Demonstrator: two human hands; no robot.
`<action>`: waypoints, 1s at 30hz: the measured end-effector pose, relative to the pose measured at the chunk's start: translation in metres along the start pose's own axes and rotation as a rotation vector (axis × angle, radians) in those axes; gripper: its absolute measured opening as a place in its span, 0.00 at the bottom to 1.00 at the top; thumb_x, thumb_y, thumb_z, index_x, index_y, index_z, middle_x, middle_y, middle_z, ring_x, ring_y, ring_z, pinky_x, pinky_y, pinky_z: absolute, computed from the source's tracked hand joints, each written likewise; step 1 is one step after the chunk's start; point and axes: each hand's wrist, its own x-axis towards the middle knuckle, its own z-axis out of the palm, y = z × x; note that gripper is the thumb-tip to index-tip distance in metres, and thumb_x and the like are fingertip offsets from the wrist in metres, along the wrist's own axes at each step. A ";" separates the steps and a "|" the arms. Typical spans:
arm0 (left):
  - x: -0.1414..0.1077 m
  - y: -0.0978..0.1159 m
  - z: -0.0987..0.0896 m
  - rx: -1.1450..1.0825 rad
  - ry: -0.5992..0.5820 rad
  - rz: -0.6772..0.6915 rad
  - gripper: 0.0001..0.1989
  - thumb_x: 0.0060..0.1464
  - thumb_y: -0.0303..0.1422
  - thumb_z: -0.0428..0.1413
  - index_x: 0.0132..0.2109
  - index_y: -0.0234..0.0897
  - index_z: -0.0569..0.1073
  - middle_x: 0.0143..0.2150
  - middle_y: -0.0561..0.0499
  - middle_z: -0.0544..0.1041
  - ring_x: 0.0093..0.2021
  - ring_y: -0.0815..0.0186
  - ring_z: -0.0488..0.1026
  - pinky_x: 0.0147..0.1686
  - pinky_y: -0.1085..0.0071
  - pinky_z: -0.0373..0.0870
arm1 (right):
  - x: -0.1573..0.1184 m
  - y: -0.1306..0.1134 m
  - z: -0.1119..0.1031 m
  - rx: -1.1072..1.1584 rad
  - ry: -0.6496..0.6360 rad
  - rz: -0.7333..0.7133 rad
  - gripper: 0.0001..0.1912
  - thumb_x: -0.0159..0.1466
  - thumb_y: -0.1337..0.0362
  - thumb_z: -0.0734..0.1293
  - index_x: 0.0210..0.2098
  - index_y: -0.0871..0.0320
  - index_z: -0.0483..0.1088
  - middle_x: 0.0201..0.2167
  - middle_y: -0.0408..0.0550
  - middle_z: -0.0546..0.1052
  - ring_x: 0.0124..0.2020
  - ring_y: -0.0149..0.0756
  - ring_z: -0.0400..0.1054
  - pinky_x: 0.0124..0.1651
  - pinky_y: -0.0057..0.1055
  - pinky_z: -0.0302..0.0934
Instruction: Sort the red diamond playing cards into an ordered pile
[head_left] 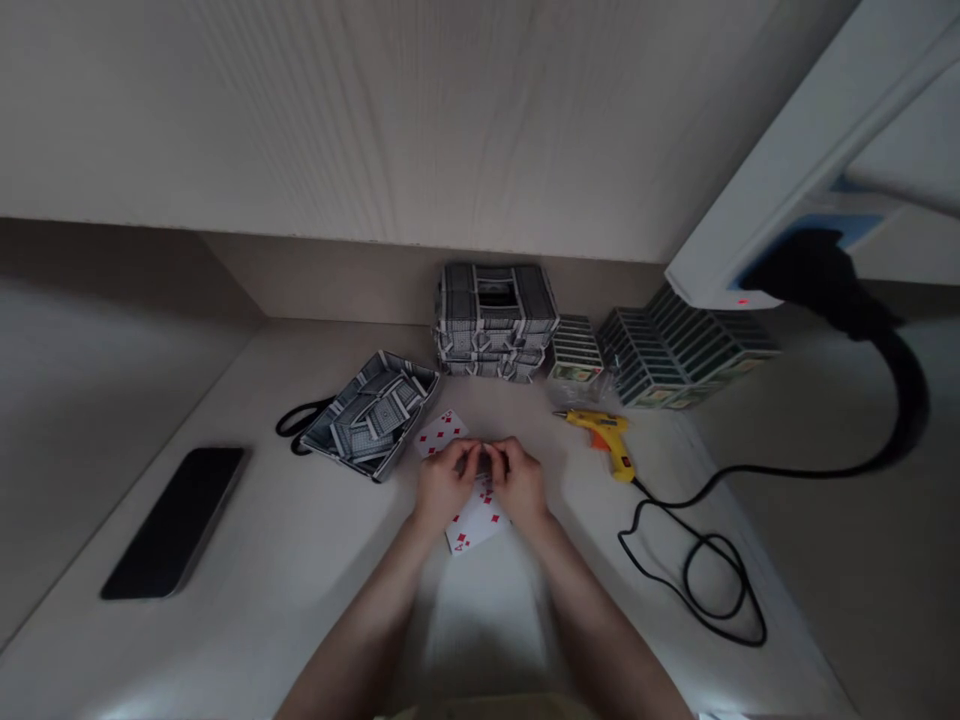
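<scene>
My left hand (448, 484) and my right hand (520, 486) meet at the fingertips, both closed in a pinch. Between them is a small dark piece (486, 461) that looks like a playing card with its patterned back showing, mostly hidden by the fingers. Directly beneath my hands, a playing card with red diamonds (476, 522) lies face up on the table. Another diamond card (442, 433) lies just beyond my left hand. To the left, an open tray made of cards (322, 443) holds several loose cards with patterned backs.
Black-handled scissors (300, 418) lie partly under the tray. A phone (176, 522) is at the left. A box built of cards (495, 318) stands at the back, with wrapped card stacks (675, 350) beside it. At right are a yellow glue gun (609, 436), its looped cord (705, 540) and a power strip (712, 265).
</scene>
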 end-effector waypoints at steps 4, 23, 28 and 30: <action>-0.003 0.000 0.004 -0.014 0.039 -0.029 0.10 0.54 0.30 0.47 0.40 0.37 0.71 0.36 0.50 0.77 0.35 0.68 0.74 0.37 0.72 0.69 | 0.000 -0.001 0.003 0.081 0.024 0.016 0.10 0.62 0.63 0.55 0.32 0.58 0.66 0.25 0.45 0.75 0.27 0.31 0.69 0.31 0.26 0.61; 0.001 0.002 0.004 -0.204 0.095 -0.096 0.08 0.53 0.32 0.49 0.38 0.37 0.71 0.33 0.51 0.76 0.33 0.69 0.73 0.35 0.73 0.68 | 0.004 0.007 0.005 0.112 0.061 0.041 0.13 0.59 0.61 0.59 0.41 0.57 0.69 0.36 0.50 0.76 0.34 0.36 0.71 0.38 0.32 0.64; 0.004 0.000 0.004 -0.280 0.102 -0.139 0.09 0.51 0.34 0.51 0.38 0.36 0.73 0.33 0.50 0.77 0.33 0.69 0.73 0.35 0.73 0.69 | 0.002 0.006 0.005 0.066 0.049 0.009 0.17 0.60 0.63 0.57 0.47 0.57 0.68 0.39 0.50 0.76 0.34 0.36 0.71 0.39 0.31 0.64; 0.004 0.000 0.004 -0.312 0.091 -0.150 0.09 0.51 0.34 0.52 0.37 0.36 0.73 0.33 0.50 0.77 0.32 0.68 0.74 0.35 0.72 0.70 | 0.001 0.004 0.005 0.038 0.049 0.018 0.19 0.59 0.63 0.57 0.48 0.59 0.66 0.35 0.51 0.77 0.29 0.35 0.71 0.35 0.30 0.65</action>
